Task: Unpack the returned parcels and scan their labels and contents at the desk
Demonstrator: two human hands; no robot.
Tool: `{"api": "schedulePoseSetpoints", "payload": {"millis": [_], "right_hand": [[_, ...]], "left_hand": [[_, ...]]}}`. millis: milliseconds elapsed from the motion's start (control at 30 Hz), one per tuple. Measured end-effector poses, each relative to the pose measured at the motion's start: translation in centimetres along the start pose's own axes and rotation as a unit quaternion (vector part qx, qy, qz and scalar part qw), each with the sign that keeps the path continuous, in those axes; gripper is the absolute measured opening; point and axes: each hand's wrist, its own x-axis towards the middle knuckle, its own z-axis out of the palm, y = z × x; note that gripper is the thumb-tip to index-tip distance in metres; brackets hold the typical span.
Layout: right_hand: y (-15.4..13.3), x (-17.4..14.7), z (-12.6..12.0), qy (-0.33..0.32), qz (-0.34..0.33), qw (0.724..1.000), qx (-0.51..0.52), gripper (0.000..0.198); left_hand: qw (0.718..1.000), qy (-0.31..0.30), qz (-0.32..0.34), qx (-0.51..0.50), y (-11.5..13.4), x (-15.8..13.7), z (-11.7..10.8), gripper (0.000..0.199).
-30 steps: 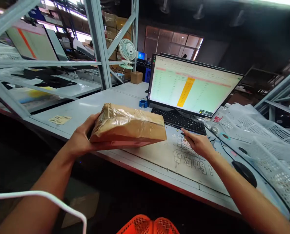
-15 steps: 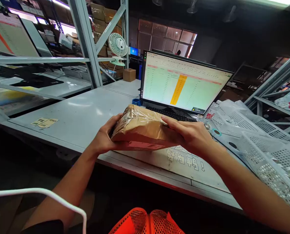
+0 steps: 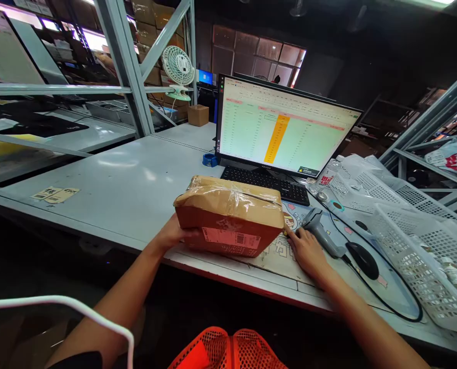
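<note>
A taped cardboard box is at the table's front edge, its side with a pink barcode label turned to me. My left hand grips the box at its left end, with its fingertips partly hidden. My right hand is low beside the box's right end, its fingers apart and pointing forward, holding nothing that I can see. Close to those fingers lies a grey handheld barcode scanner with a black cable. To its right sits a black mouse.
A monitor with a spreadsheet stands behind a black keyboard. White perforated baskets occupy the right side, one with small bottles. A blue tape roll, paper labels and a clip fan are further left.
The box has come lower and turned so its labelled side faces me. My right hand has left the box's top and moved down to the right, uncovering the scanner and mouse.
</note>
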Motion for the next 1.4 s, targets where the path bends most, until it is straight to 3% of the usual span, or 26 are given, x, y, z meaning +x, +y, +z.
{"api": "schedulePoseSetpoints", "payload": {"millis": [67,167,233,300,367,467,533,633,700,767,800,867,967,1000,1067,1400], "right_hand": [[0.0,0.6,-2.0,0.083,-0.034,0.987,0.133,0.048],[-1.3,2.7,-8.6,0.209,-0.135,0.903,0.35,0.051],[-2.9,4.2,-13.2,0.174,-0.207,0.88,0.391,0.056],[-4.5,5.4,-16.7,0.096,-0.261,0.887,0.369,0.055],[-5.7,6.1,-18.3,0.051,-0.291,0.903,0.311,0.048],[-6.5,6.4,-18.6,0.062,-0.306,0.927,0.207,0.044],[-6.8,6.3,-18.2,0.075,-0.303,0.938,0.152,0.046],[-6.7,6.5,-18.2,0.086,-0.272,0.951,0.117,0.041],[-6.3,7.4,-18.3,0.113,-0.233,0.954,0.15,0.036],[-5.5,9.0,-18.2,0.131,-0.2,0.945,0.223,0.033],[-5.0,9.9,-17.9,0.115,-0.19,0.936,0.272,0.034],[-4.2,11.7,-16.8,0.02,-0.168,0.903,0.395,0.037],[-3.8,13.2,-14.2,-0.15,-0.101,0.802,0.57,0.049],[-3.9,13.3,-13.5,-0.176,-0.083,0.77,0.608,0.055],[-4.3,13.0,-12.4,-0.18,-0.067,0.737,0.649,0.064],[-6.2,11.5,-13.5,-0.139,-0.093,0.729,0.664,0.066]], "left_hand": [[0.998,-0.055,0.005,0.039,0.1,0.9,0.2,0.093],[0.986,-0.128,0.031,0.106,-0.3,2.7,-0.1,0.089],[0.973,-0.171,0.039,0.148,-0.3,3.6,-0.7,0.094],[0.963,-0.204,0.039,0.173,0.6,3.8,-1.5,0.099],[0.964,-0.188,0.074,0.172,3.2,3.0,-2.1,0.102],[0.951,-0.041,0.227,0.206,9.3,0.9,-1.1,0.091],[0.899,0.019,0.311,0.307,13.3,0.0,1.3,0.075],[0.804,-0.012,0.396,0.443,16.4,0.7,6.1,0.058],[0.75,-0.023,0.427,0.505,16.3,2.0,8.5,0.056],[0.713,-0.024,0.445,0.541,15.4,3.2,9.5,0.054],[0.705,-0.028,0.449,0.548,15.0,3.6,9.6,0.051],[0.707,-0.042,0.455,0.539,14.7,3.8,9.2,0.042],[0.702,-0.032,0.486,0.519,14.8,3.2,8.3,0.035],[0.693,-0.016,0.503,0.516,14.9,2.9,8.1,0.036],[0.677,0.021,0.536,0.504,14.7,2.1,8.0,0.039],[0.657,0.213,0.603,0.399,11.9,-1.2,9.5,0.035]]}}
